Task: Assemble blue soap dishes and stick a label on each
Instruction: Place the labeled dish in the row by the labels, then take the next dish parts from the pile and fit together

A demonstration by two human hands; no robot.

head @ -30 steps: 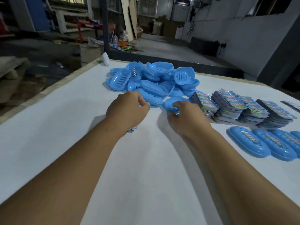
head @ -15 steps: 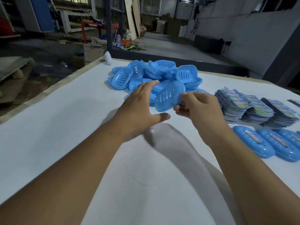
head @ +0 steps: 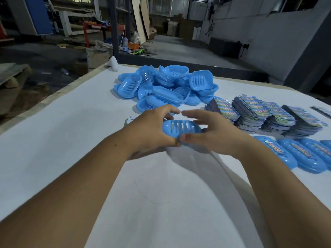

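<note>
**Halves may close crooked**

Lowered from in front of the pile since half a second ago, the slotted soap dish (head: 180, 130) now sits level between both hands above the white table (head: 53, 140). Left hand (head: 152, 130) and right hand (head: 214, 134) curl round its ends, thumbs pinching the near rim. Uneven pressure could seat it askew or pop it loose towards the label stacks (head: 265, 115) and labelled dishes (head: 300, 155).

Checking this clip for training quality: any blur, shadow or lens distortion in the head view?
Head view: wide-angle bending curves the table edges; right hand fingertips smear slightly; both arms cast soft shadows beneath the held soap dish; the background is dim.
</note>
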